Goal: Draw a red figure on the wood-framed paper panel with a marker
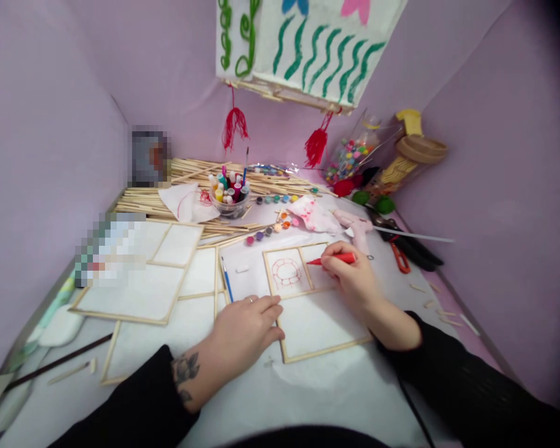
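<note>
My right hand [354, 277] is closed around a red marker [338, 258], its tip over the upper part of a wood-framed paper panel [324, 323]. Thin wooden strips divide this panel into sections. In its upper left section is a red line drawing [288, 272], a ring of rounded segments. My left hand [249, 320] lies flat with outstretched fingers, fingertips on the panel's left edge. A blue paintbrush [227, 280] lies just beyond that hand. Whether the marker tip touches the paper, I cannot tell.
More framed panels [130, 289] overlap on the left. Behind stand a tub of paint bottles [230, 196] and piled wooden sticks [144, 202]. A glue gun [354, 227] and black pliers [413, 246] lie right. A painted lantern [317, 56] with red tassels hangs overhead.
</note>
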### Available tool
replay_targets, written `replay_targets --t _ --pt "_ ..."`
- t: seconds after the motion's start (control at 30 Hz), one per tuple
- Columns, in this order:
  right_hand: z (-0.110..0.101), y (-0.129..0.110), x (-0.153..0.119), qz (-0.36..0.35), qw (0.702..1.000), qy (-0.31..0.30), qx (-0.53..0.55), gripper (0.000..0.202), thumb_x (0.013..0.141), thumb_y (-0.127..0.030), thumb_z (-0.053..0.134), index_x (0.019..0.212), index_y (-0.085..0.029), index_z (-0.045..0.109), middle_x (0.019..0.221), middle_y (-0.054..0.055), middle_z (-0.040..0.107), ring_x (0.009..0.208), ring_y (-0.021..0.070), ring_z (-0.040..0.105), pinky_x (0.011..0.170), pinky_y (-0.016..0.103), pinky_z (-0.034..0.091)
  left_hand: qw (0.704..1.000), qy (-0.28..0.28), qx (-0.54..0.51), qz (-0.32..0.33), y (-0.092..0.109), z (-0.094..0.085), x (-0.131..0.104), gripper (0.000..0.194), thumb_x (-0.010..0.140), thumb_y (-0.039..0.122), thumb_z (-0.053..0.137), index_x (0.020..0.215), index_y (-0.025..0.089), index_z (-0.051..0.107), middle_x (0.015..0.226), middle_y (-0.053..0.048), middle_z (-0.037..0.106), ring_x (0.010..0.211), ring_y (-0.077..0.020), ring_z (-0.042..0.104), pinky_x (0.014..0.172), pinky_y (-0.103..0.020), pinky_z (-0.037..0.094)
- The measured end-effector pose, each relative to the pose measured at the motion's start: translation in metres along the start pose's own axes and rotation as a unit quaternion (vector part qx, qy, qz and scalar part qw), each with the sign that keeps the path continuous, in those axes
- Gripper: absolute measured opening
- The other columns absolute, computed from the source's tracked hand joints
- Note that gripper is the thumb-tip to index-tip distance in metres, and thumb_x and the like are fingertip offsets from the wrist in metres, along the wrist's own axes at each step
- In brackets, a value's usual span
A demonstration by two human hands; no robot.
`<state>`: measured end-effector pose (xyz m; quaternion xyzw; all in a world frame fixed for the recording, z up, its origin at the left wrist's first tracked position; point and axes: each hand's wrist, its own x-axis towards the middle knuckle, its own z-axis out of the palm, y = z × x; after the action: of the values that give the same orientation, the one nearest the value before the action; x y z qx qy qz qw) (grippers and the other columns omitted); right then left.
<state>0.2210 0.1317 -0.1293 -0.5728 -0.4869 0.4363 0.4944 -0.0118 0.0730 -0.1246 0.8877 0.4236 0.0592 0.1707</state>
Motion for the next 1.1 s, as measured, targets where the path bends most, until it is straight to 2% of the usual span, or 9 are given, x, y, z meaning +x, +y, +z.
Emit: replay_targets --t 0.17,0.27,0.37,0.5,0.67,1.1 --pt "0.009 -0.026 -0.009 -0.051 0.987 -0.094 -0.120 0.008 0.070 -0.024 0.067 0.076 -0.021 0.063 0.070 0.000 0.062 0.061 0.0136 0.054 0.058 0.025 0.044 1.000 -0.004 -0.011 0.002 0.000 0.000 0.000 0.030 0.084 0.034 0.066 0.111 0.021 0.064 0.123 -0.003 0.064 0.096 -0.0224 0.064 0.083 -0.035 0.052" --pt "0.025 -0.022 -0.013 -0.066 0.979 -0.138 -0.136 0.003 0.071 -0.022 0.062 0.074 -0.021 0.062 0.072 0.000 0.066 0.065 0.0150 0.059 0.061 0.026 0.047 1.000 0.001 -0.007 -0.001 0.000 0.001 0.000 0.030 0.085 0.034 0.066 0.112 0.021 0.064 0.122 -0.004 0.065 0.097 -0.0221 0.063 0.082 -0.034 0.052" --pt "0.036 -0.006 -0.013 -0.064 0.978 -0.143 -0.141 0.002 0.071 -0.021 0.061 0.073 -0.020 0.062 0.070 0.000 0.067 0.063 0.0151 0.061 0.061 0.026 0.048 1.000 0.004 -0.001 0.000 0.000 0.001 0.000 0.027 0.086 0.034 0.064 0.110 0.021 0.065 0.121 -0.005 0.065 0.096 -0.0218 0.064 0.081 -0.034 0.052" --pt "0.038 0.006 -0.011 -0.058 0.974 -0.164 -0.149 0.005 0.074 -0.023 0.062 0.077 -0.020 0.064 0.076 0.002 0.071 0.070 0.0170 0.066 0.067 0.027 0.051 1.000 0.002 -0.006 0.005 0.001 0.000 0.000 0.026 0.086 0.033 0.064 0.109 0.020 0.064 0.121 -0.005 0.065 0.095 -0.0228 0.063 0.081 -0.036 0.052" --pt "0.040 0.005 -0.011 -0.054 0.974 -0.165 -0.147 0.007 0.076 -0.024 0.062 0.081 -0.021 0.065 0.084 0.004 0.074 0.079 0.0193 0.068 0.074 0.030 0.052 1.000 -0.003 -0.013 0.003 0.001 0.000 0.000 0.027 0.085 0.032 0.065 0.109 0.020 0.064 0.122 -0.004 0.064 0.095 -0.0234 0.063 0.080 -0.038 0.052" --pt "0.043 0.009 -0.010 -0.059 0.971 -0.173 -0.156 0.008 0.075 -0.020 0.062 0.082 -0.021 0.066 0.085 0.004 0.074 0.081 0.0198 0.069 0.075 0.030 0.053 1.000 0.001 -0.012 0.004 0.000 0.002 -0.001 0.027 0.084 0.033 0.067 0.108 0.021 0.064 0.122 -0.002 0.064 0.094 -0.0231 0.063 0.081 -0.037 0.052"
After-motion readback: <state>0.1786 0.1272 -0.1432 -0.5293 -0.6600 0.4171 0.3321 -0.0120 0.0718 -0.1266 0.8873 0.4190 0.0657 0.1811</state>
